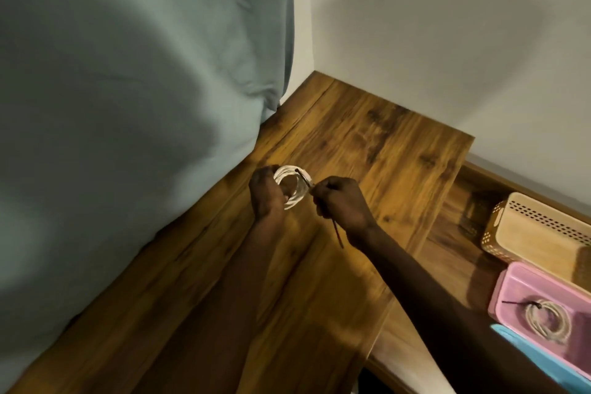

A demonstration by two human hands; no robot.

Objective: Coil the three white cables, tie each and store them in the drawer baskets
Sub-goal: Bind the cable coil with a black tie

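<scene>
My left hand (266,194) grips a coiled white cable (295,186) just above the wooden top (367,150). A dark tie (337,233) runs across the coil's right side, and my right hand (342,203) pinches it, its loose end hanging below my fist. In the open drawer on the right stand three baskets. The pink basket (511,285) holds another coiled white cable (548,318) bound with a dark tie. The cream basket (543,230) behind it looks bare inside. Only a corner of the blue basket (524,345) shows.
A grey-green curtain (128,89) hangs along the left side of the wooden top. White walls (447,41) meet in the corner behind it. The open drawer (447,233) lies lower than the top, to the right.
</scene>
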